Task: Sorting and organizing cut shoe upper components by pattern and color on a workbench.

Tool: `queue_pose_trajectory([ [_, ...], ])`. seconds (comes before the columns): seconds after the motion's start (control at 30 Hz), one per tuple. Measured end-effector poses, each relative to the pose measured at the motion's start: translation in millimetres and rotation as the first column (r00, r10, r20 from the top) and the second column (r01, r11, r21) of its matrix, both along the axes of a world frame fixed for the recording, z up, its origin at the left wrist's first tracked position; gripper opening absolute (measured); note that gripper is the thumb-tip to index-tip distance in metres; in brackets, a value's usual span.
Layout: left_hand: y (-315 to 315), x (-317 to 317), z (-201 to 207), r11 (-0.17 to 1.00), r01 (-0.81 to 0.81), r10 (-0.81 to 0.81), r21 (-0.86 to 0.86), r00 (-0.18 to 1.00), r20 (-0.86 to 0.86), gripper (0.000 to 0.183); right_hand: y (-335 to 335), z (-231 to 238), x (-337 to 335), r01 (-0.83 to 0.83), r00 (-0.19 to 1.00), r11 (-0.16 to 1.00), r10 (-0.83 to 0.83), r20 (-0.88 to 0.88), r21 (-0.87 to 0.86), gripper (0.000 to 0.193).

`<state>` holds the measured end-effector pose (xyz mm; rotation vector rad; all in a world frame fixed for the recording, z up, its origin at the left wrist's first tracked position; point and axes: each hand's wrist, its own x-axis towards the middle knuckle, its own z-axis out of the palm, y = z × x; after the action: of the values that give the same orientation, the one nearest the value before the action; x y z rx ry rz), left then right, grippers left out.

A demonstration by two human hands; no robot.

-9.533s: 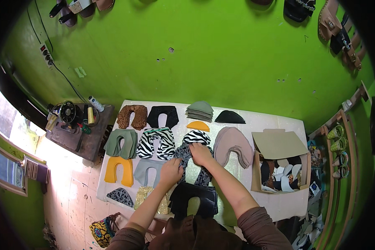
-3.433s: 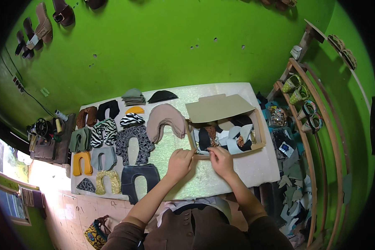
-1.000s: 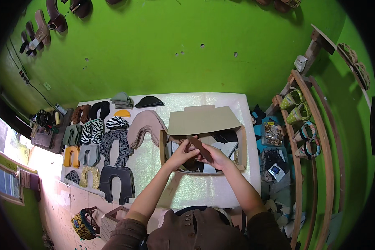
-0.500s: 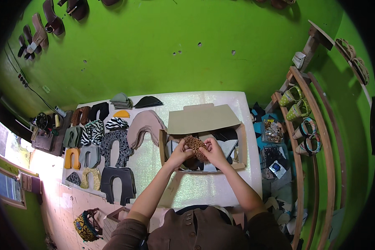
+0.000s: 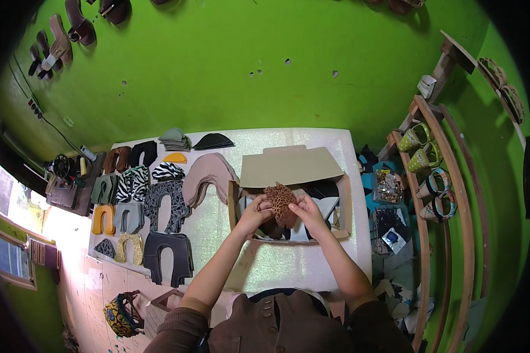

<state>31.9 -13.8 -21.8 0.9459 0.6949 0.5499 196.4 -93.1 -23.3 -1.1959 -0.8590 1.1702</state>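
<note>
Between both hands I hold some leopard-print shoe-upper pieces [image 5: 281, 202] over a cardboard box [image 5: 232, 203]. My left hand [image 5: 254, 215] grips their left edge, and my right hand [image 5: 306, 214] pinches the right edge. The fingers of both hands are closed. Beneath, the box holds dark and pale cut pieces, partly hidden by my hands. Its lid [image 5: 291, 167] lies folded back towards the wall. Just left of the box is a stack of beige curved pieces [image 5: 209, 179].
Sorted stacks cover the table's left side, including zebra-print pieces [image 5: 133, 183], black-and-grey patterned pieces [image 5: 165, 207] and dark grey pieces [image 5: 168, 257]. A sewing machine [image 5: 62, 167] stands far left. On the right, a wooden rack [image 5: 447, 235] carries sandals [image 5: 437, 197], beside tubs of scraps [image 5: 388, 187].
The leopard-print pieces have been tilted up and turned between my hands, with more of them showing above the fingers. Both hands stay over the box. The whole view has shifted slightly.
</note>
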Motion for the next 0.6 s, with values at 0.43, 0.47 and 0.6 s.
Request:
queue_pose_trajectory([
  [0.43,-6,4,5,0.998,0.061,-0.062,0.027,0.997,0.049,0.044,1,-6,-3,0.089,0.933,0.996,-0.091,0.347,0.024,0.025],
  [0.47,-7,4,6,0.998,0.063,-0.064,0.028,0.997,0.05,0.044,1,-8,-2,0.071,0.944,0.997,-0.075,0.321,0.024,0.027],
  [0.6,-9,4,9,0.996,0.043,-0.033,-0.072,0.99,0.135,0.044,1,-7,-6,0.068,0.997,0.998,-0.067,0.034,-0.007,0.03],
])
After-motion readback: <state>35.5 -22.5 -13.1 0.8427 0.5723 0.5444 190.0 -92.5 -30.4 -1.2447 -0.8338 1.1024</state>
